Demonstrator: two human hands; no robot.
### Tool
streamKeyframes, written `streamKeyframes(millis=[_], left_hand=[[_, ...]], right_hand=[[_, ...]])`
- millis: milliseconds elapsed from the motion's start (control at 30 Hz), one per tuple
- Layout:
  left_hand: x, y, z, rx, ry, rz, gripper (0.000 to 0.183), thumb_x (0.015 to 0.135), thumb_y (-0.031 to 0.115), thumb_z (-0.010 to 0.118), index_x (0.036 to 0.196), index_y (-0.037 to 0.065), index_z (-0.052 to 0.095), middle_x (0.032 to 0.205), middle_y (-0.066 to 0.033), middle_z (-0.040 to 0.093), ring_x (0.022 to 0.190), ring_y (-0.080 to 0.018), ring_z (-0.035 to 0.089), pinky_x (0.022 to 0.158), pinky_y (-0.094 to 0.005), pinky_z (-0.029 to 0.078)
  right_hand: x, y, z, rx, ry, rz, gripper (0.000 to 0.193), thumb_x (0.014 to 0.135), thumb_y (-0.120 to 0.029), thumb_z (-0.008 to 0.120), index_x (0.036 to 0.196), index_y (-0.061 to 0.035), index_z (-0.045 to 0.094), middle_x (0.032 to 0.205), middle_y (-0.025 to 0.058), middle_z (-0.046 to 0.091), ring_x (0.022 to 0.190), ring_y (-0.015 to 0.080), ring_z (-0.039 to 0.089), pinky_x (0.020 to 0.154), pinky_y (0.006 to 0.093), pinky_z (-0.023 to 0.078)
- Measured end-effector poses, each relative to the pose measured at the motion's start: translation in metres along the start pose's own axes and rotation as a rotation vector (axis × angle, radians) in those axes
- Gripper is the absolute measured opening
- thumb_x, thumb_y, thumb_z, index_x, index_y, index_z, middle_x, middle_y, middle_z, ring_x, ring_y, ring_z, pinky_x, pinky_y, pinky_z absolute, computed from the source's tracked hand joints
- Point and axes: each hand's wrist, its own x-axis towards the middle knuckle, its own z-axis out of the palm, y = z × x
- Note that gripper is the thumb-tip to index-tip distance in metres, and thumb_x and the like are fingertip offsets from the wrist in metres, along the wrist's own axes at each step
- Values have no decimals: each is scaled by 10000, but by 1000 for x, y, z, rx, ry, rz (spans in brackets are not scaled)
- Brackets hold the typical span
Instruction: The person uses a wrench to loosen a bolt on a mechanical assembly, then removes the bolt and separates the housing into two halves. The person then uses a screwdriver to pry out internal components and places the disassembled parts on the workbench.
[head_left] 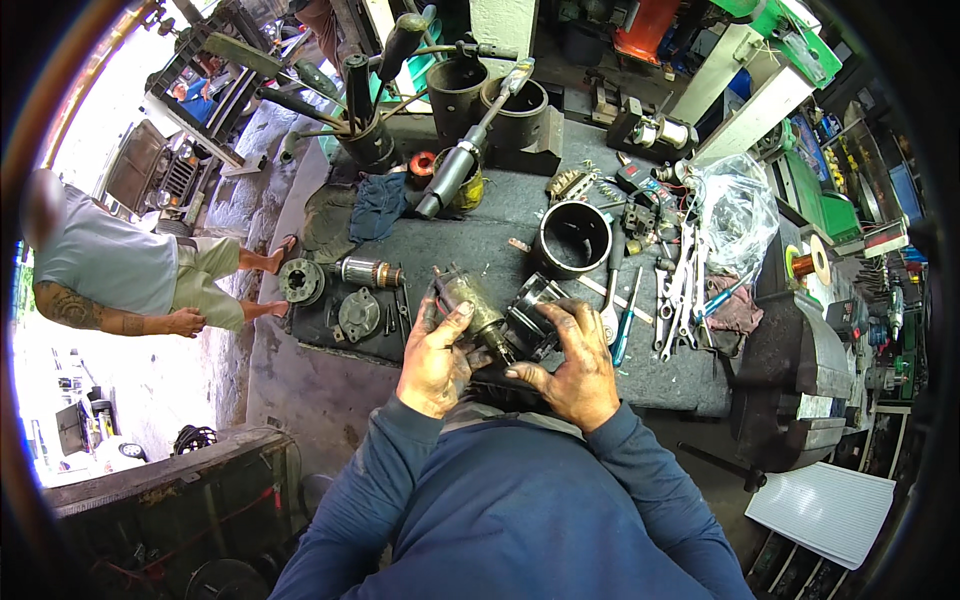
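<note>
My left hand point(437, 350) is closed round a worn, olive-brown starter solenoid point(468, 300), tilted over the front of the bench. Right beside it, my right hand point(572, 368) grips a black cast motor housing point(528, 318) between thumb and fingers. The two parts are close together; whether they touch is hard to see. To the left on the bench lie an armature point(368, 272) with a copper commutator, a round metal end cover point(302, 282) and a flatter grey cover point(358, 313). Behind my right hand stands an open dark cylindrical casing point(574, 238).
Spanners point(680, 300), a blue-handled screwdriver point(627, 322) and a clear plastic bag point(738, 210) lie right. Tool-filled metal cups point(370, 145) and a grey tubular tool point(450, 175) are at the back. A bench vise point(795, 380) stands right; another person point(130, 260) stands left.
</note>
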Motion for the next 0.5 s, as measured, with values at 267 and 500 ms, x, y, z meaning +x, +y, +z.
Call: streamKeyframes(millis=[267,500], left_hand=[[0,-6,0,38,22,116,404,1048,61,601,1432,140,503,1226,-79,663,1063,-269,713,850,-521,644],[2,-7,-1,47,-2,155,402,1049,61,601,1431,143,504,1227,-77,660,1053,-254,712,824,-500,652]], right_hand=[[-5,4,3,19,-31,43,908,642,-437,950,1397,-72,602,1327,162,588,1248,384,536,1056,491,448],[-9,8,5,29,-34,60,903,653,-457,944,1393,-65,607,1329,164,588,1248,382,534,1053,490,448]])
